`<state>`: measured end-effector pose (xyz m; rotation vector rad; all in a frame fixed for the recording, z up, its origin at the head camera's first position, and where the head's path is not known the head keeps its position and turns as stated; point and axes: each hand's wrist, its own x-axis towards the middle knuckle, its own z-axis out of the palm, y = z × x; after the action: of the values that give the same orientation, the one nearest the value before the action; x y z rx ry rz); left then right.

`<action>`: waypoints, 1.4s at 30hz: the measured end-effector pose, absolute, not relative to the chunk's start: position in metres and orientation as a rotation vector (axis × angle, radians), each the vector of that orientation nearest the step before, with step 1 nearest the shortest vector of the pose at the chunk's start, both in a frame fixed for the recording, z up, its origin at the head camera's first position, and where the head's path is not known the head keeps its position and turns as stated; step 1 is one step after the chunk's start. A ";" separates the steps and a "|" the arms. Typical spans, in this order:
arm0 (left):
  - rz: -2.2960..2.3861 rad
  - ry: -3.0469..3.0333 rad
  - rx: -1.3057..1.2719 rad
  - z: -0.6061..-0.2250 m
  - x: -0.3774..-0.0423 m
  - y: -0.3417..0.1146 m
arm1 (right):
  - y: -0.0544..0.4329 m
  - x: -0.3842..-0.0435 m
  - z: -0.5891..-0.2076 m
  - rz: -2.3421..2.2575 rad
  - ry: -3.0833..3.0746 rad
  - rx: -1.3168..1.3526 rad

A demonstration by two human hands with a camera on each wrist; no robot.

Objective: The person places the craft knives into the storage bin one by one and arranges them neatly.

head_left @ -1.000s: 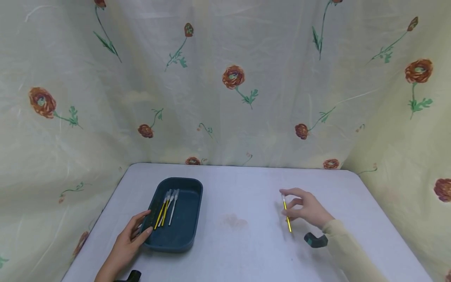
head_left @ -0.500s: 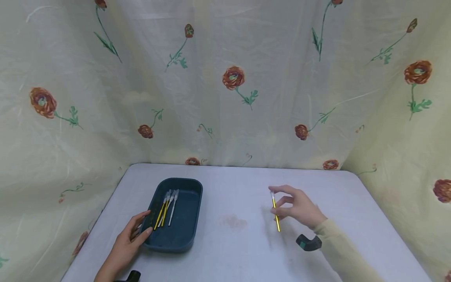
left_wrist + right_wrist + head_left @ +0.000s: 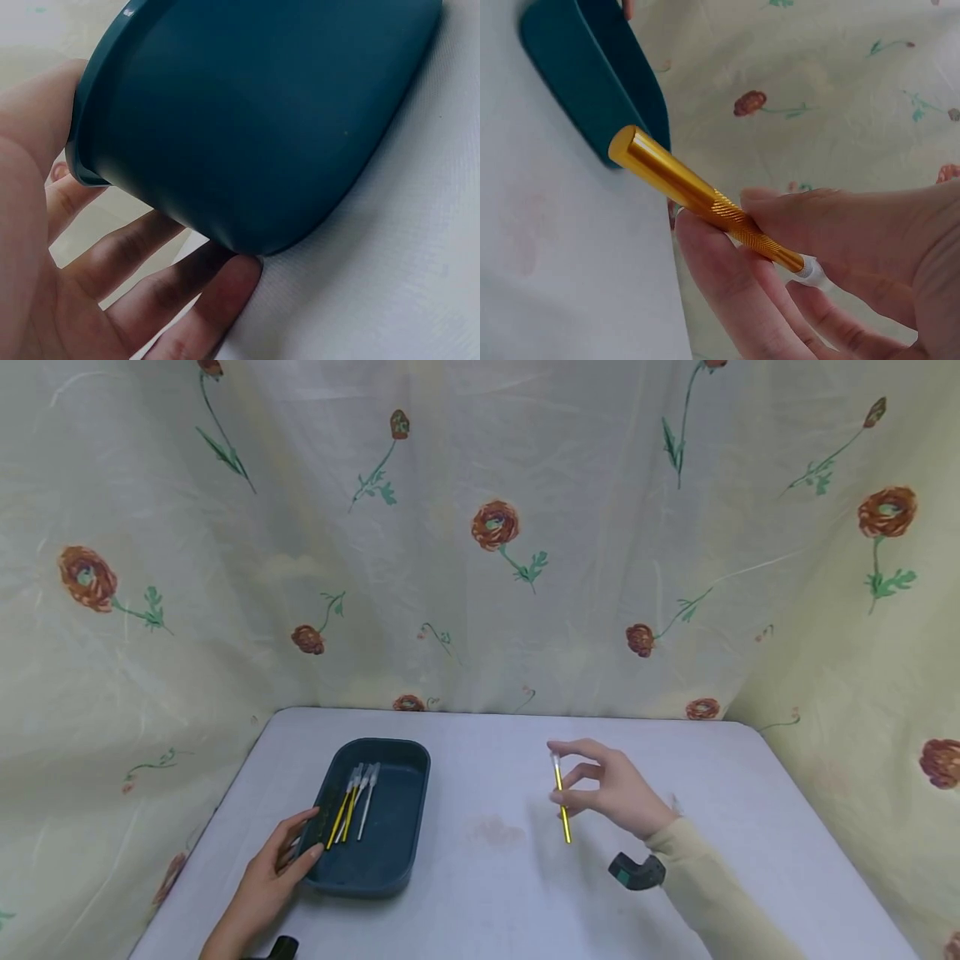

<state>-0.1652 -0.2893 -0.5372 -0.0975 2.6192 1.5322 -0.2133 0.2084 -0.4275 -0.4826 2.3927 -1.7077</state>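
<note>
My right hand (image 3: pixel 618 793) pinches a gold craft knife (image 3: pixel 565 814) between thumb and fingers, above the table right of centre. In the right wrist view, the craft knife (image 3: pixel 664 176) shows its knurled grip and clear capped tip, its plain end pointing up and left. A dark teal tray (image 3: pixel 397 852) lies on the left of the table. My left hand (image 3: pixel 262 881) holds its left side, thumb over the rim and fingers against the outer wall. Several gold and silver capped craft knives (image 3: pixel 366 802) lie side by side inside, tips pointing away from me.
A white cloth covers the table (image 3: pixel 487 902), with a faint pinkish stain (image 3: pixel 495 832) in the middle. Behind and at both sides hangs a flowered curtain (image 3: pixel 465 610). Each wrist bears a dark camera mount (image 3: pixel 637 871).
My right hand has moved left across the table towards the tray and slightly farther from me, carrying the gold craft knife. The left hand and the tray have stayed in place.
</note>
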 end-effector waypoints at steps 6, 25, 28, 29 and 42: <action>1.538 2.610 -0.106 -0.537 -0.165 -0.288 | 0.194 -0.214 -0.423 -1.723 2.363 -0.512; 1.526 2.607 -0.109 -0.537 -0.166 -0.288 | 0.149 -0.219 -0.419 -1.828 2.264 -0.599; 1.526 2.607 -0.109 -0.537 -0.167 -0.288 | 0.140 -0.220 -0.418 -1.841 2.239 -0.618; 1.526 2.608 -0.109 -0.537 -0.167 -0.288 | 0.137 -0.220 -0.417 -1.840 2.234 -0.624; 1.529 2.607 -0.111 -0.537 -0.167 -0.288 | 0.107 -0.227 -0.427 -1.873 2.156 -0.665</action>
<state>-0.1669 -0.2876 -0.5369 -0.1110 2.6074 1.5293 -0.2268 0.1068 -0.4266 -0.6650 2.1559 -1.8733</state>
